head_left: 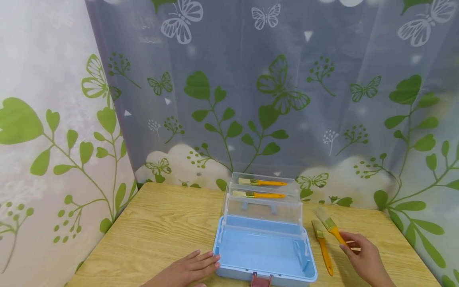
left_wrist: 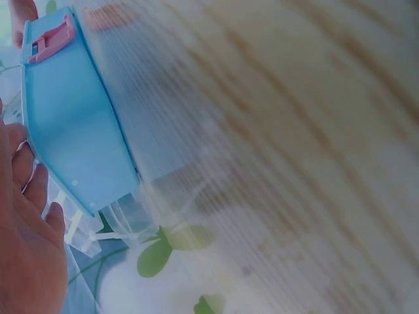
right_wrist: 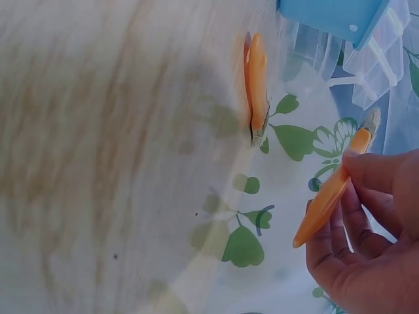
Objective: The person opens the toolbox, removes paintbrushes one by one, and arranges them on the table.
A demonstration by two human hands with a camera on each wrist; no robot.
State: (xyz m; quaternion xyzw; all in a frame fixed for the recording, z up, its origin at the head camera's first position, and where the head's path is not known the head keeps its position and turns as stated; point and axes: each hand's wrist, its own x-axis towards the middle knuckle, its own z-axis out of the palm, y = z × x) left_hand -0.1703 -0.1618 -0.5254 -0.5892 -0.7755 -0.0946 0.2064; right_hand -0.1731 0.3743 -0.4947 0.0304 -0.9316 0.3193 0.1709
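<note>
My right hand (head_left: pixel 363 255) pinches the orange handle of a paintbrush (head_left: pixel 335 233), its pale bristles pointing away to the upper left. In the right wrist view, the thumb and fingers grip that same paintbrush (right_wrist: pixel 330 193) along its handle. A second paintbrush (head_left: pixel 324 251) lies on the table between the hand and the box. My left hand (head_left: pixel 188 269) has its fingers extended and touches the left side of the blue box (head_left: pixel 265 275). The box stands with its clear trays (head_left: pixel 265 209) raised at the back. Two more paintbrushes lie in the upper trays, one above the other.
The wood-grain table (head_left: pixel 161 223) backs onto a grey curtain (head_left: pixel 229 48) printed with leaves and butterflies. A pink latch (head_left: pixel 261 280) sits on the box's front. A similar light curtain hangs at the left.
</note>
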